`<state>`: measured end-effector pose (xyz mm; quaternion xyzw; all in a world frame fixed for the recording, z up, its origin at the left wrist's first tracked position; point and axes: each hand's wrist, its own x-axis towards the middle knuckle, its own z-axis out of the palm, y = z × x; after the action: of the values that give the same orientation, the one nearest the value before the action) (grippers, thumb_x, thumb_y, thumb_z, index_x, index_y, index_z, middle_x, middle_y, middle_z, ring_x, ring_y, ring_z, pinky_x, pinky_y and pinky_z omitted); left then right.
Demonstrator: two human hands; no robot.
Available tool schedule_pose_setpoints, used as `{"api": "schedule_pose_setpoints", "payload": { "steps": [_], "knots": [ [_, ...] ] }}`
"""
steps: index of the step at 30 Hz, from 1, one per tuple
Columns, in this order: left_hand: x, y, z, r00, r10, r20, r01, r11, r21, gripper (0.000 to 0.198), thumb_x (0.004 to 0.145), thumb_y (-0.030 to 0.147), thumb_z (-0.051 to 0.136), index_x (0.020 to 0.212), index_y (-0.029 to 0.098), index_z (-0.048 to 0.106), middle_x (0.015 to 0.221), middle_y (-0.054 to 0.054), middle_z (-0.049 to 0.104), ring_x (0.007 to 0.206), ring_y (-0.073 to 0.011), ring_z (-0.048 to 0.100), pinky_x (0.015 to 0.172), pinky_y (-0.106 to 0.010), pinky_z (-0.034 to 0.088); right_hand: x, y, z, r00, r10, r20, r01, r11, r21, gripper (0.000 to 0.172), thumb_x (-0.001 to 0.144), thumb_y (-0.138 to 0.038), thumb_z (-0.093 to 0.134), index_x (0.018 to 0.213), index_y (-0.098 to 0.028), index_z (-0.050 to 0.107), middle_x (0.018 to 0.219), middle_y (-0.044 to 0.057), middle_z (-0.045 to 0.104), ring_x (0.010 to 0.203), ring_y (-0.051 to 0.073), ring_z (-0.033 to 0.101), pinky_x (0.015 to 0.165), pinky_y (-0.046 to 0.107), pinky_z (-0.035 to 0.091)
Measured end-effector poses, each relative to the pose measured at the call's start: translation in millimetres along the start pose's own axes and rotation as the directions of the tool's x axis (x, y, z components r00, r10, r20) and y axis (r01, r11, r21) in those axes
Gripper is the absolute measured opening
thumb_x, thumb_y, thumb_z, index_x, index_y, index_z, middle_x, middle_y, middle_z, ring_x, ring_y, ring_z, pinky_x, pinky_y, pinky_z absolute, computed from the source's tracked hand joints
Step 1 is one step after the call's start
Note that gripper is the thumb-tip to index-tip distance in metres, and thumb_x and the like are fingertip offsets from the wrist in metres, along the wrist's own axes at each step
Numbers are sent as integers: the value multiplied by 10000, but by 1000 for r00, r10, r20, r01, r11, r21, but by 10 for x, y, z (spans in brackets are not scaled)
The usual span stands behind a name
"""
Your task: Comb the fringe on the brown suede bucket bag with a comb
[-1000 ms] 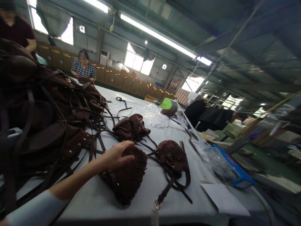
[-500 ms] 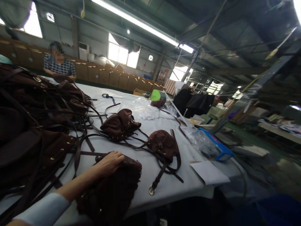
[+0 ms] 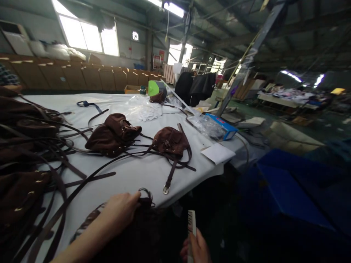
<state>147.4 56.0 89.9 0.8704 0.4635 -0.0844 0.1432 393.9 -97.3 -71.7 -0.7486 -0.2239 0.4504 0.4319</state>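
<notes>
A person's left hand (image 3: 122,210) lies over the top of a dark brown suede bag (image 3: 142,228). The bag sits at the near edge of a white table (image 3: 131,171) and droops partly off it. The left fingers (image 3: 134,199) are pressed together and curled down onto the bag's mouth. A small metal ring (image 3: 145,190) shows just past the fingertips.

The right hand (image 3: 197,250) is low and to the right of those fingers. It pinches a pale comb (image 3: 191,222) upright between thumb and fingers.

Farther out beyond the left fingertips lie two more brown pouches (image 3: 112,133), with a buckled strap (image 3: 170,175) trailing toward the edge. A heap of bags and straps (image 3: 24,157) is on the little-finger side. Well past the comb are a sheet of paper (image 3: 218,152) and a blue box (image 3: 223,126).

The bag looks soft, limp and light, with a napped surface that should not slip. It would likely sag and fold if lifted by one corner. The gathered top by the ring, or a strap, seems the firmest place to grip.
</notes>
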Motion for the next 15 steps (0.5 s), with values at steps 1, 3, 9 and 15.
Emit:
{"api": "schedule_pose_setpoints", "payload": {
  "steps": [1,3,9,15],
  "knots": [
    [30,60,55,999,2,36,-3,1000,10,236,942,235,360,1032,211,577,869,-146,704,808,-361,672,581,-348,333,-19,0,11,1000,-2,-2,2,1000,-5,781,743,-790,346,1174,-141,398,614,-35,554,505,204,632,422,275,465],
    [66,158,135,998,32,56,-32,999,-1,241,951,261,354,1010,211,583,865,-141,708,813,-355,677,601,-357,368,-86,-69,28,998,-62,-4,61,994,-89,778,813,-713,299,1292,-103,367,619,-29,551,510,203,639,434,279,476],
    [125,470,49,999,49,15,-49,999,23,267,966,308,312,1002,218,561,834,-137,709,784,-350,683,603,-366,404,-427,-742,87,875,-482,-33,437,818,-374,629,975,-469,190,1496,-116,194,573,-8,587,474,180,618,473,264,477],
    [199,622,210,999,51,12,-48,982,-182,256,949,316,360,938,225,599,856,-111,721,843,-322,679,673,-362,421,-435,-807,397,796,-589,140,525,556,-645,572,947,-164,212,1507,-82,127,717,109,705,583,227,680,517,278,498]
  ]
}}
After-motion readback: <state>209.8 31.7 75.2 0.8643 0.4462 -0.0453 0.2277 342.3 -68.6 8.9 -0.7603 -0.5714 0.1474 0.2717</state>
